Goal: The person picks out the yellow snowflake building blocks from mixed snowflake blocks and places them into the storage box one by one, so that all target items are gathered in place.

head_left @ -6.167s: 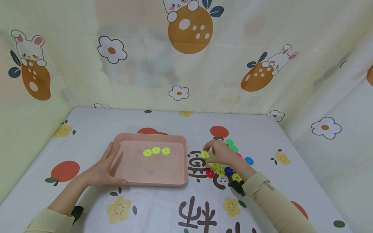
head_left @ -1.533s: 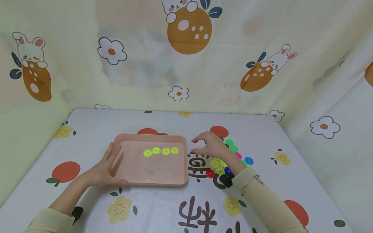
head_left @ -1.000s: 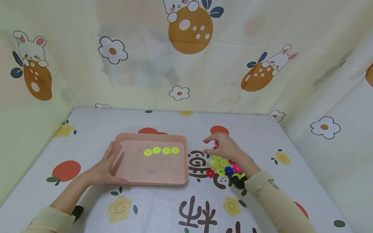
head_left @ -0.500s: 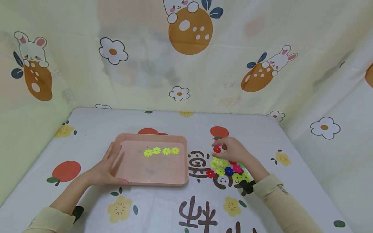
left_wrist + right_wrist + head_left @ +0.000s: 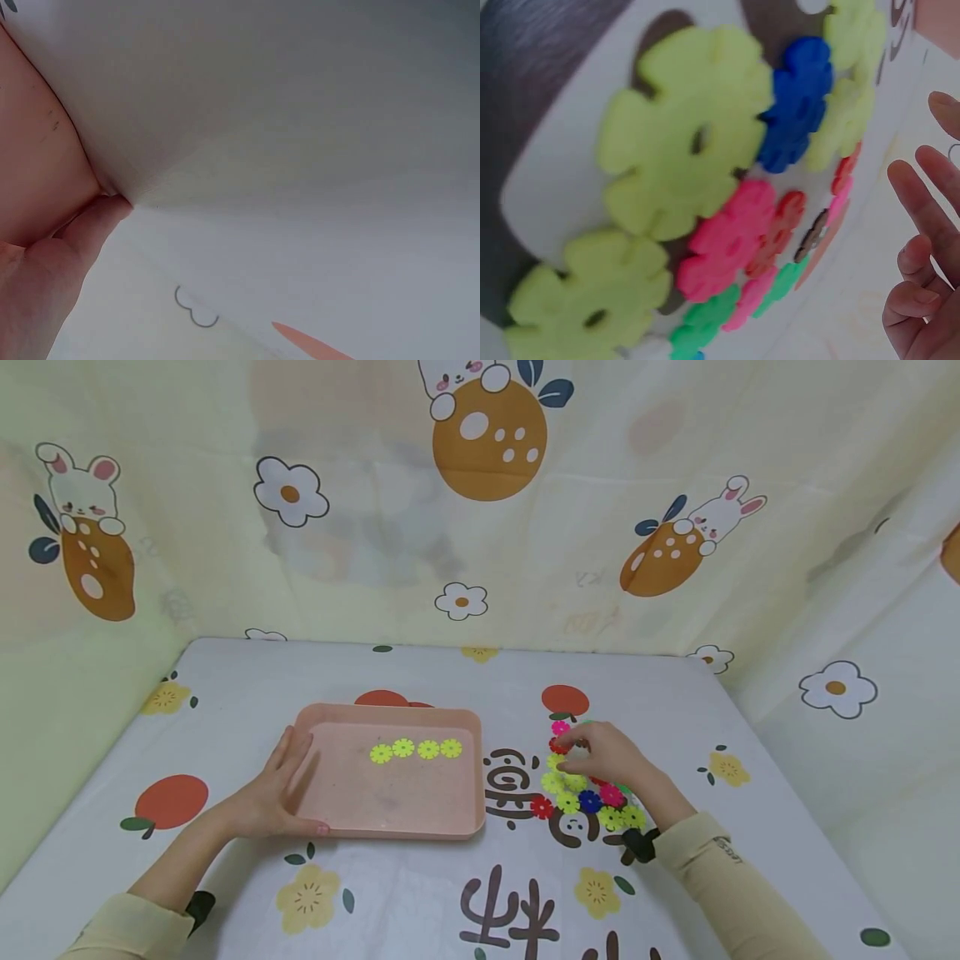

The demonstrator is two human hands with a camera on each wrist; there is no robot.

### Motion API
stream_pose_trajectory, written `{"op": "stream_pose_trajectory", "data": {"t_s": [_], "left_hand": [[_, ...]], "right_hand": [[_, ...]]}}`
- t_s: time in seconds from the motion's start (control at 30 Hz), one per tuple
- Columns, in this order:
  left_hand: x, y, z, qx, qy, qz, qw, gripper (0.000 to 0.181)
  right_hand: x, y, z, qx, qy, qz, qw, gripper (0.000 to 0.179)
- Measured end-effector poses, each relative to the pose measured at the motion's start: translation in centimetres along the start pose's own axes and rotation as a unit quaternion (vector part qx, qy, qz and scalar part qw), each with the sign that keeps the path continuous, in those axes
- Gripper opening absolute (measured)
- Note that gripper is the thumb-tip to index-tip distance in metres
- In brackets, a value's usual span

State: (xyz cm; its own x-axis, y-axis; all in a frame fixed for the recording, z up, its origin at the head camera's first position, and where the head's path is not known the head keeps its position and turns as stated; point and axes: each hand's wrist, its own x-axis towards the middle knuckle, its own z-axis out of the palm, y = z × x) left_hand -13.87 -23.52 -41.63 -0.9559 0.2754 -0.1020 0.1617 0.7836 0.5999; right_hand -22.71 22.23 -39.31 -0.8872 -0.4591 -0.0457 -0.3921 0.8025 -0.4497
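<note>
In the head view my left hand [image 5: 262,793] rests at the left end of a pink tray [image 5: 390,802], fingers over the left rim and thumb along the front edge. The left wrist view shows a digit touching the outside of the tray wall [image 5: 45,150]. Inside the tray lies a row of yellow flower-shaped plastic pieces [image 5: 428,749]. My right hand [image 5: 611,753] is over a loose heap of such pieces, thumb and index finger apart beside a yellow piece [image 5: 555,762] and a red piece [image 5: 557,745]. Nothing shows between its fingers in the right wrist view.
The heap right of the tray also has a blue piece [image 5: 589,801], a pink piece [image 5: 611,795], another red piece [image 5: 542,807] and green ones, partly under the right hand. A printed cloth [image 5: 405,902] covers the table; a patterned curtain [image 5: 360,568] hangs behind.
Earlier my right hand held a yellow flower piece; that row in the tray has since gained one at its right end. The right hand has moved back rightward to the heap. My left hand stays put.
</note>
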Motion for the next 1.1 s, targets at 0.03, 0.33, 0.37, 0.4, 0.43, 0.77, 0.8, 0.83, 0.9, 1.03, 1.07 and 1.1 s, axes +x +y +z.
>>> {"op": "stream_pose_trajectory", "data": {"t_s": [0.03,0.33,0.37,0.4,0.43,0.77,0.8,0.83,0.9,1.03,1.07,1.1], "left_hand": [[0.0,0.0,0.0,-0.001,0.000,0.003,1.0000,0.128],[-0.1,-0.3,0.1,0.001,0.003,0.013,0.9999,0.127],[-0.1,-0.4,0.1,0.001,0.004,0.012,0.9999,0.127],[0.0,-0.4,0.1,0.002,0.004,0.010,0.9999,0.128],[0.0,-0.4,0.1,0.002,0.004,0.010,0.9999,0.128],[0.0,-0.3,0.1,-0.001,0.004,0.012,0.9999,0.129],[0.0,-0.4,0.1,0.000,0.003,0.011,0.9999,0.129],[0.0,-0.4,0.1,0.001,0.002,0.011,0.9999,0.129],[0.0,-0.4,0.1,0.001,0.002,0.011,0.9999,0.129],[0.0,-0.4,0.1,0.003,0.002,0.013,0.9999,0.128],[0.0,-0.3,0.0,0.004,0.003,0.013,0.9999,0.128],[0.0,-0.3,0.1,0.005,0.002,0.012,0.9999,0.128]], "right_hand": [[0.0,0.2,0.1,-0.002,-0.002,0.001,1.0000,0.028],[0.5,1.1,1.0,-0.034,-0.015,0.017,0.9992,0.029],[0.6,1.2,1.1,-0.037,-0.016,0.018,0.9990,0.029],[0.7,1.2,1.1,-0.040,-0.016,0.020,0.9989,0.030],[0.7,1.1,1.1,-0.042,-0.017,0.023,0.9987,0.030],[1.0,0.9,1.2,-0.062,-0.028,0.039,0.9970,0.032],[1.0,0.9,1.2,-0.062,-0.029,0.039,0.9969,0.032],[1.0,0.9,1.3,-0.062,-0.029,0.039,0.9969,0.032],[1.1,0.9,1.3,-0.063,-0.031,0.037,0.9969,0.032],[1.2,1.0,1.3,-0.063,-0.035,0.038,0.9966,0.030],[1.3,1.0,1.4,-0.063,-0.037,0.039,0.9966,0.030],[1.3,1.0,1.4,-0.063,-0.038,0.041,0.9965,0.030]]}}
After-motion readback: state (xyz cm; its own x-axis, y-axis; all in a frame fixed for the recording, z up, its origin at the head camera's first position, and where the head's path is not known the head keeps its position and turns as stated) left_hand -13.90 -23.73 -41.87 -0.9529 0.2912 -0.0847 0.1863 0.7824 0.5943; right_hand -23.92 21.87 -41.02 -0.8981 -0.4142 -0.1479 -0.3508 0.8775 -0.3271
